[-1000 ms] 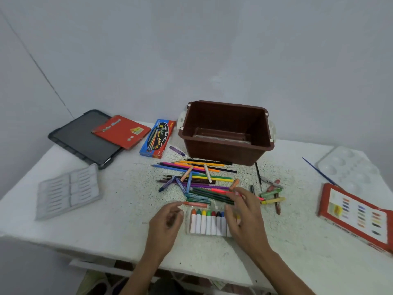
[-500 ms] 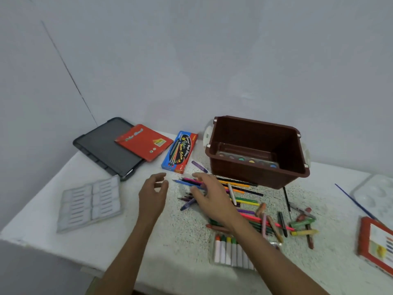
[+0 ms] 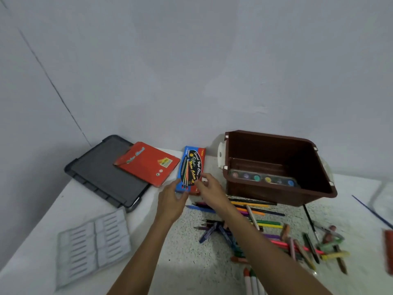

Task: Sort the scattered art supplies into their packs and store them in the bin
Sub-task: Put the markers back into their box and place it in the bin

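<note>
Head: left hand, right hand on pencil box near end.

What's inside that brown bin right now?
A strip of round paint pots lies in the brown bin, against its near wall. That wall hides the floor just below the strip.

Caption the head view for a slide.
Left hand and right hand hold the blue pencil box beside the brown bin.
</note>
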The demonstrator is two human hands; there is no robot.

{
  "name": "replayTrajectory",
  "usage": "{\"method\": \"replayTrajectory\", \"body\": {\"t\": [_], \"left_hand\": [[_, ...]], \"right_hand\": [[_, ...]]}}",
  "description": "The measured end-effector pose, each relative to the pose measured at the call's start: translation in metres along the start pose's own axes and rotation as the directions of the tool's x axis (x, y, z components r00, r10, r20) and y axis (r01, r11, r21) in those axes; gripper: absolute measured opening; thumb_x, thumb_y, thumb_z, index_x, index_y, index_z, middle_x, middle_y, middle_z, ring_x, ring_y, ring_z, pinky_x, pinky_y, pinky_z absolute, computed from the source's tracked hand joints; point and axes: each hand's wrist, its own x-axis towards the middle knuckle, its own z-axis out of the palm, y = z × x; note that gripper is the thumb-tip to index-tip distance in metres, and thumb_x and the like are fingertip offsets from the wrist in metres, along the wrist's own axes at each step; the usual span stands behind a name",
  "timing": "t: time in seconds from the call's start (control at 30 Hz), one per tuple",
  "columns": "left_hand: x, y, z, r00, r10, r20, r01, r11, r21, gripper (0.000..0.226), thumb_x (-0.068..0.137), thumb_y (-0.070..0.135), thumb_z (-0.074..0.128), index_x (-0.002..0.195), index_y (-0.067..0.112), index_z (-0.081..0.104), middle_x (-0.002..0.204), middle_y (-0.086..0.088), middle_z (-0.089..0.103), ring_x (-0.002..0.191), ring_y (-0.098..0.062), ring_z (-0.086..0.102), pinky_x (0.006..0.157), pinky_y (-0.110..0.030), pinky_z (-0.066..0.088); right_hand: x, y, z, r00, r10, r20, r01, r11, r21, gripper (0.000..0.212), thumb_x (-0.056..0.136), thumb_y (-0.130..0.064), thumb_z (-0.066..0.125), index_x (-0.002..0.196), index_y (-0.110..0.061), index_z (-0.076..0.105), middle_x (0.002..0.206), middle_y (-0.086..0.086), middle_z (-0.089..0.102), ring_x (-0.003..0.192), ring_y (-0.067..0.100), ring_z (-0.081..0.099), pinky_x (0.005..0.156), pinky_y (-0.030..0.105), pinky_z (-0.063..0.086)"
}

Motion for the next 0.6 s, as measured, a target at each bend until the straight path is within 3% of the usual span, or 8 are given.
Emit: {"method": "replayTrajectory", "body": {"t": [0.1,0.2,0.33,0.4,0.5,0.6], "left_hand": [[0.001,0.004,0.000,0.998,-0.046,-0.049,0.042,0.996,-0.075,0.045,0.093,0.027,0.065,0.136,0.015,0.053,0.127,-0.001,0.056,0.111,-0.019,0.058,0.094,-0.043,0.052],[-0.004,0.005,-0.005,0.996,-0.081,-0.029,0.075,0.981,-0.181,0.027,0.094,0.020,0.064,0.121,0.019,0.060,0.102,0.011,0.061,0.090,-0.010,0.061,0.074,-0.030,0.051],[-0.013,0.001,-0.015,0.988,-0.078,0.130,0.125,0.905,-0.407,0.024,0.093,0.018,0.067,0.114,0.027,0.068,0.104,0.009,0.071,0.100,-0.011,0.064,0.072,-0.022,0.046],[-0.021,0.000,-0.019,0.986,-0.086,0.143,0.146,0.860,-0.488,0.029,0.093,0.014,0.066,0.119,0.025,0.066,0.107,0.008,0.070,0.099,-0.008,0.063,0.073,-0.022,0.046],[-0.037,-0.005,-0.024,0.983,-0.088,0.159,0.166,0.788,-0.593,0.035,0.092,0.015,0.067,0.124,0.029,0.063,0.111,0.003,0.070,0.105,-0.015,0.065,0.081,-0.030,0.049],[-0.056,-0.010,-0.033,0.979,-0.079,0.186,0.185,0.724,-0.665,0.044,0.087,0.022,0.072,0.127,0.035,0.059,0.113,-0.003,0.071,0.107,-0.018,0.067,0.082,-0.035,0.051]], "right_hand": [[0.001,-0.001,0.000,0.999,0.042,-0.033,-0.037,0.991,0.128,0.026,0.102,-0.024,0.051,0.127,-0.021,0.048,0.118,0.001,0.065,0.088,0.004,0.067,0.060,0.016,0.054],[-0.001,0.001,0.002,0.994,0.067,-0.081,-0.050,0.978,0.202,0.020,0.101,-0.023,0.052,0.121,-0.022,0.050,0.114,0.005,0.065,0.093,0.017,0.071,0.075,0.037,0.062],[-0.007,0.006,0.001,0.982,0.004,-0.191,0.016,0.994,0.106,0.023,0.098,-0.030,0.054,0.118,-0.020,0.058,0.105,0.003,0.069,0.090,0.016,0.071,0.082,0.045,0.059],[-0.014,0.004,-0.001,0.986,-0.001,-0.168,0.021,0.992,0.121,0.027,0.099,-0.030,0.053,0.123,-0.018,0.057,0.104,0.002,0.069,0.089,0.013,0.071,0.077,0.037,0.061],[-0.032,-0.003,-0.004,0.992,-0.021,-0.121,0.038,0.990,0.138,0.027,0.102,-0.029,0.050,0.127,-0.019,0.054,0.102,0.002,0.068,0.081,0.008,0.071,0.061,0.020,0.056],[-0.053,-0.011,-0.008,0.996,-0.062,-0.065,0.073,0.983,0.168,0.025,0.103,-0.024,0.047,0.126,-0.017,0.056,0.101,0.008,0.066,0.066,0.000,0.068,0.056,0.013,0.050]]}}
